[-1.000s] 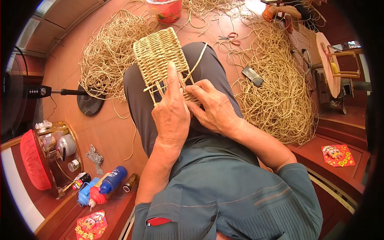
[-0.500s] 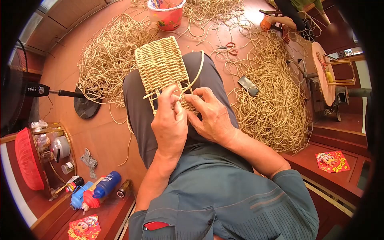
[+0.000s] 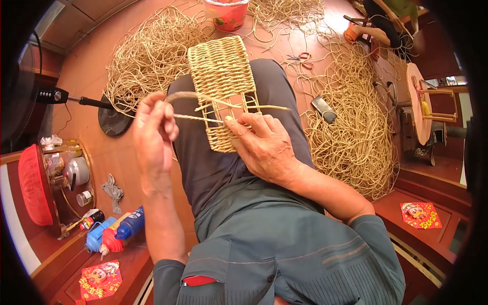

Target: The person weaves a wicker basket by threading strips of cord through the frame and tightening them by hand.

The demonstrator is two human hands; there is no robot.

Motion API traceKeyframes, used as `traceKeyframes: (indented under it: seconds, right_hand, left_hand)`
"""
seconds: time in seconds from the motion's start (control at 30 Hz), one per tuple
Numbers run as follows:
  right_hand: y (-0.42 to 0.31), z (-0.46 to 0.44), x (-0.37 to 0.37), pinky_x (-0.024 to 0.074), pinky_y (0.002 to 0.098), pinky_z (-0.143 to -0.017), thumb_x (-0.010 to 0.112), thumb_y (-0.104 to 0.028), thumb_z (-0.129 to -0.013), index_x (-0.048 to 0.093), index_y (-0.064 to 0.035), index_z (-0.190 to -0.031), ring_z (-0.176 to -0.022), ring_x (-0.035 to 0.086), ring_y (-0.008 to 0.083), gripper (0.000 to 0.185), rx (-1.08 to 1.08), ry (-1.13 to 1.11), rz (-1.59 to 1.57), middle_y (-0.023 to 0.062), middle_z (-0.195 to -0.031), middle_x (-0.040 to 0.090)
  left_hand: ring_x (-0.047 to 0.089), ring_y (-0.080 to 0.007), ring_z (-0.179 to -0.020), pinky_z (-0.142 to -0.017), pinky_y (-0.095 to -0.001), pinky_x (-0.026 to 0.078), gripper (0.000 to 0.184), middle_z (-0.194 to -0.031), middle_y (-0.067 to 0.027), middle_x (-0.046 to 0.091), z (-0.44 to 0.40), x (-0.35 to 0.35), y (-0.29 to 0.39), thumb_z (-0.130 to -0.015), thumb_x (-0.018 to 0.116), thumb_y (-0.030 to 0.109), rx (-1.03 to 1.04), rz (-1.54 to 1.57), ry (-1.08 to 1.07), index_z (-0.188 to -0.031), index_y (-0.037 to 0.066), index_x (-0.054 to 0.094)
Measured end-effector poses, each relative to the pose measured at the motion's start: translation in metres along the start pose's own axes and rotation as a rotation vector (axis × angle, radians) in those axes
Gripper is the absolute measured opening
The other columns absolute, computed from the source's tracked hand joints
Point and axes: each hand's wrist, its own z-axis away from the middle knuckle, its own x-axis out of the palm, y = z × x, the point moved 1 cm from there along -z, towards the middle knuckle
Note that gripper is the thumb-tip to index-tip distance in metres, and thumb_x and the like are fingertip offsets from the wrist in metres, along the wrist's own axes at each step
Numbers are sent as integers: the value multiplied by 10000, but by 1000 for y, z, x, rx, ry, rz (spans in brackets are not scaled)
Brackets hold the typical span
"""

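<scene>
A woven straw-coloured panel [image 3: 222, 68] lies across my lap, with an open section of bare rods near its lower end and a short woven band below that. My left hand [image 3: 155, 134] is out to the left of the panel, fingers closed on a cord [image 3: 195, 118] that runs taut to the open section. Another stretch of cord loops from that hand over the rods, its end sticking out to the right. My right hand [image 3: 264, 145] presses thumb and fingers at the panel's right edge, where the cord meets the rods.
Heaps of loose cord [image 3: 351, 137] cover the floor right and left. Red-handled scissors [image 3: 305, 60], a phone [image 3: 324, 109] and a red bucket [image 3: 229, 18] are ahead. A fan base [image 3: 114, 119] stands left, bottles [image 3: 129, 223] nearer. Another person's leg [image 3: 373, 33] shows at upper right.
My left hand has moved from the panel out to the left, drawing the cord with it. My right hand stays at the open section. The view has shifted slightly.
</scene>
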Motion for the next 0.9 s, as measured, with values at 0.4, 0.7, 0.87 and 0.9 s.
traceKeyframes:
  seconds: [0.4, 0.7, 0.87, 0.9]
  right_hand:
    - [-21, -7, -3, 516, 447, -921, 868, -389, -948, 609, -35, -1522, -1149, 617, 322, 722, 10, -129, 124, 142, -1343, 577]
    - [-15, -21, -5, 558, 478, -942, 891, -283, -923, 696, -60, -1303, -1122, 640, 355, 482, 95, -100, -95, 139, -1218, 609]
    - [-17, -22, -7, 566, 475, -925, 906, -240, -901, 701, -75, -1301, -1100, 649, 350, 479, 114, -110, -110, 131, -1187, 609]
    - [-17, -22, -6, 567, 476, -924, 907, -238, -899, 702, -78, -1300, -1099, 649, 349, 478, 115, -103, -107, 130, -1183, 609]
  left_hand:
    - [721, -123, -913, -847, -296, 608, 306, -1119, -92, 783, -39, 113, 45, -1137, 669, 133, 327, -637, -378, -1405, -16, 666]
    - [660, -82, -714, -585, -245, 542, 596, -1140, -152, 782, 20, 18, -26, -1111, 742, 183, -58, -560, 64, -1615, -34, 508]
    - [559, -20, -602, -465, -178, 420, 882, -1257, -210, 790, 40, 31, -50, -1076, 796, 199, -93, -274, 25, -1749, -39, 279]
    - [557, -16, -601, -464, -175, 414, 888, -1258, -215, 792, 39, 34, -49, -1068, 804, 190, -97, -230, 16, -1748, -38, 281]
